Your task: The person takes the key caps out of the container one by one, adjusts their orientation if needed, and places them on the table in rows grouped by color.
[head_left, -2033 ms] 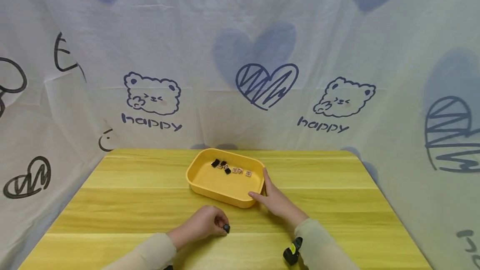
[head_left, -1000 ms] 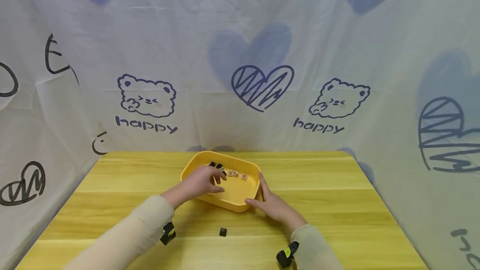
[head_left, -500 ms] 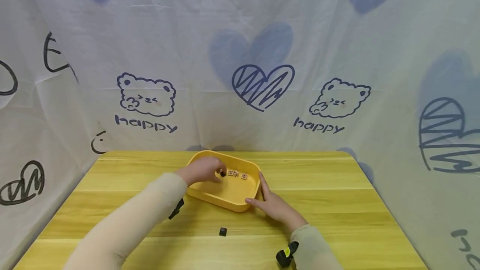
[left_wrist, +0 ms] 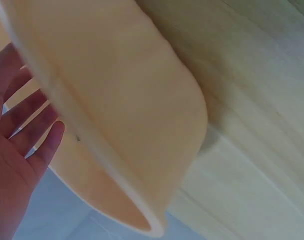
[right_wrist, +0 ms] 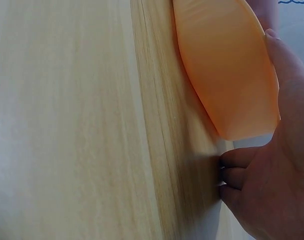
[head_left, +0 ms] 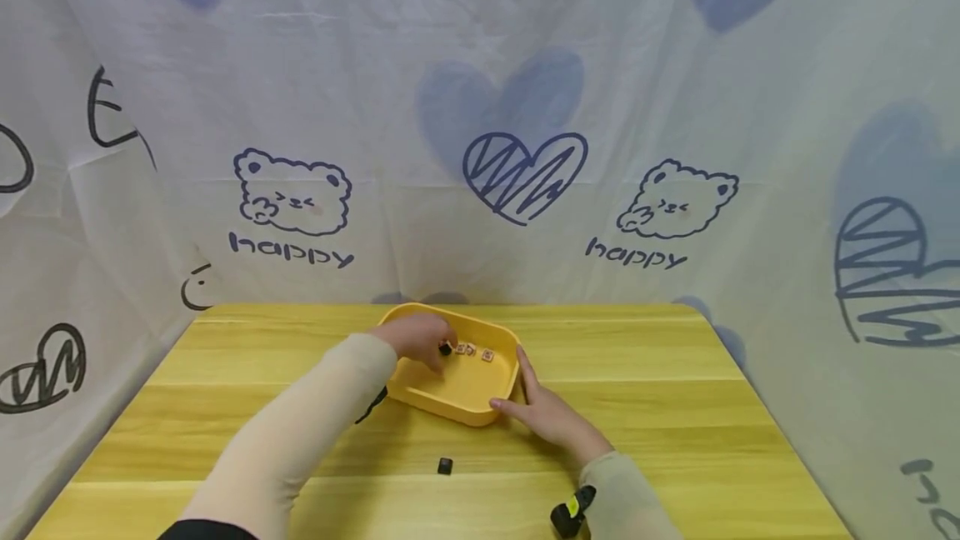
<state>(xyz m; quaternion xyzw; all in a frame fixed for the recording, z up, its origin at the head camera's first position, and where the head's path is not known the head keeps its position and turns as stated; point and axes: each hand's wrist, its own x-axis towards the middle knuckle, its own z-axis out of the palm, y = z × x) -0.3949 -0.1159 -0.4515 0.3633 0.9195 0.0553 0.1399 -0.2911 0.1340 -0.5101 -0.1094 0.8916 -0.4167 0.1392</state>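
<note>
A yellow rectangular tray (head_left: 450,407) stands on the table, holding small pale square pieces (head_left: 487,355) with dark markings and a small black piece (head_left: 446,349). My left hand (head_left: 417,335) reaches over the tray's left side, fingers inside. Its thumb and forefinger look apart beside the black piece, and in the left wrist view the other fingers are nearly straight behind the rim. The hand covers the tray's far left corner. My right hand (head_left: 546,413) grips the tray's right end, thumb on the rim and fingers along the outer wall. One small black square block (head_left: 445,466) lies on the table.
The wood-grain table (head_left: 645,407) reaches back to a white printed cloth (head_left: 420,215) hanging behind and at both sides. A black wrist device (head_left: 572,515) sits at the right sleeve.
My left hand set the black block on the table, then moved up and into the tray, shifting slightly right most recently. My right hand stays on the tray's end.
</note>
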